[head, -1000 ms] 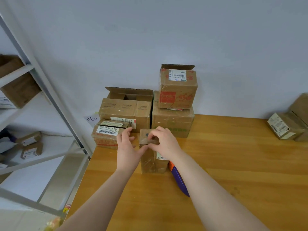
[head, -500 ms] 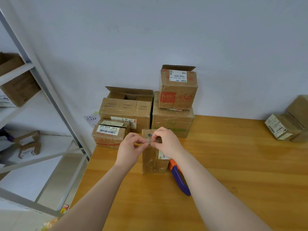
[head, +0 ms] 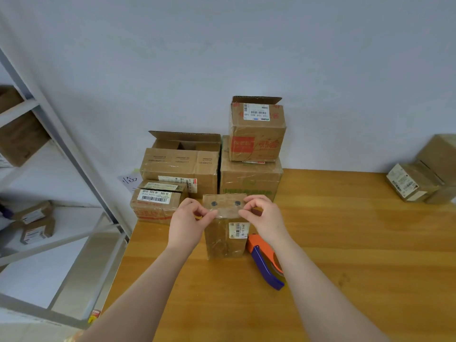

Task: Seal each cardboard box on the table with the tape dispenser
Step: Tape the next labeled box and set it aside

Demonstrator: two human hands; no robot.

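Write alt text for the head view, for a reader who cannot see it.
A person's left hand and right hand pinch the ends of a strip of clear tape at the top of a small cardboard box on a wooden table. An orange and purple tape dispenser lies beside it, with more boxes stacked behind.

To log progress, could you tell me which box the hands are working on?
The small upright box nearest the person, beside the orange-and-purple tape dispenser: the left hand and right hand pinch clear tape at its top. The boxes by the wall stand untouched.
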